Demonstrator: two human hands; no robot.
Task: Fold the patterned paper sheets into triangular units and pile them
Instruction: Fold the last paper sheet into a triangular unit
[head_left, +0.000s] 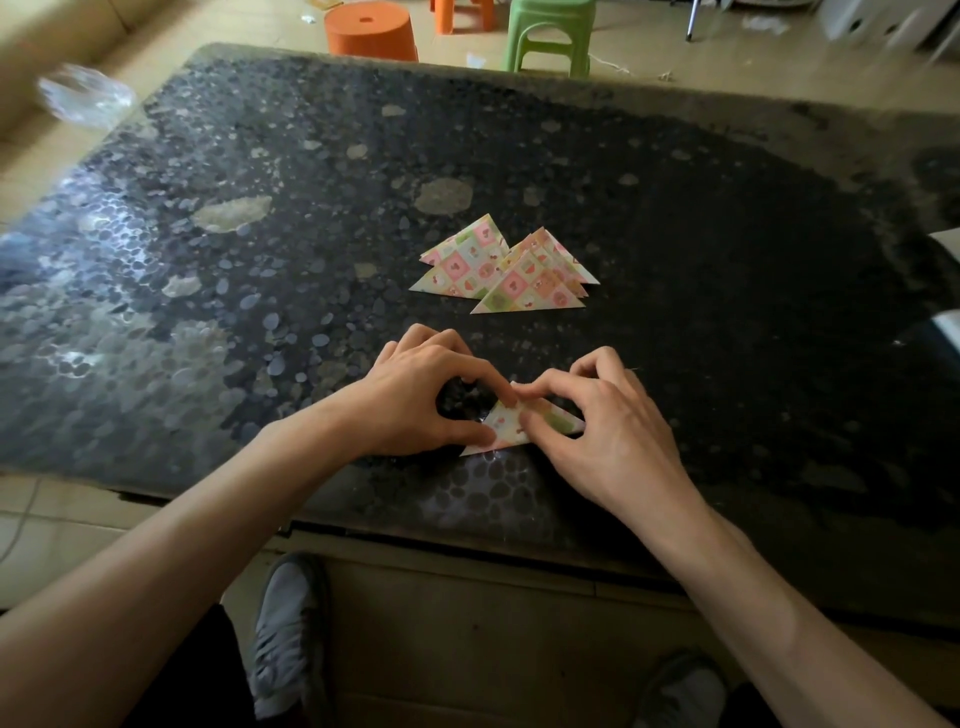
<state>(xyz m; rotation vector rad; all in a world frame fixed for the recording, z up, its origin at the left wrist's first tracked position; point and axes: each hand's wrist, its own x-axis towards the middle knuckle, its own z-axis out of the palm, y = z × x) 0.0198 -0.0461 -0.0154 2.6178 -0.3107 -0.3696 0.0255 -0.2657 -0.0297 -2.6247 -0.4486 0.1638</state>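
A small patterned paper triangle (511, 423) lies flat on the dark speckled table (260, 291) near its front edge. My left hand (415, 395) pinches its left side, thumb at the lower left corner and index finger on the top. My right hand (602, 421) pinches the right side, with the thumb on the paper's middle and the index fingertip at the apex. Farther back, a loose pile of several folded patterned triangles (506, 270) rests on the table, overlapping one another.
Beyond the table's far edge stand an orange stool (371, 28) and a green stool (550, 34). A crumpled clear plastic piece (85, 96) lies at the far left corner. Pale objects poke in at the right edge (948, 327). My shoes (285, 639) show under the table.
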